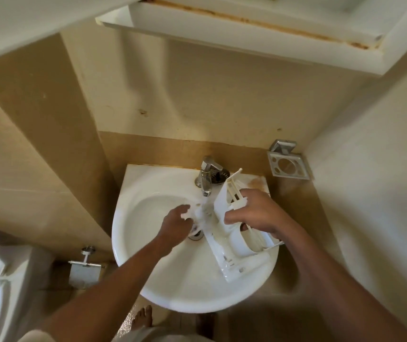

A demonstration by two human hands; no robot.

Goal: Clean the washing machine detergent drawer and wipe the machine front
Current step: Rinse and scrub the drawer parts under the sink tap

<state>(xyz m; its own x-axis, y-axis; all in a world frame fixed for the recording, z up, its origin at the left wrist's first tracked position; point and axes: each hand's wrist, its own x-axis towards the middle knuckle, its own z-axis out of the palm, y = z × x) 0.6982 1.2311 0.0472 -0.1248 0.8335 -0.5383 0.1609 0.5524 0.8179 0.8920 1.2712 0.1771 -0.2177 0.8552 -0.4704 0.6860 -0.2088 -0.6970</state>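
Right hand point(254, 213) has its grip clamped on the drawer point(224, 253) over the sink point(148, 280), tap point(206, 177) running; left hand point(175, 224) sits in the stream, can't tell its grip.

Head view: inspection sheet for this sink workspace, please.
Surface: white wash basin, wet, brown stain on its back-right ledge.
Job's things: detergent drawer tilted over the basin beside the running tap.
Clutter: metal strainer behind the tap.
Grippers: right hand grips the drawer; left hand in the water stream, its hold unclear.
Cables: nothing seen.
Surroundings: toothbrush holder on the wall at right, toilet-paper holder at lower left, cabinet overhead.
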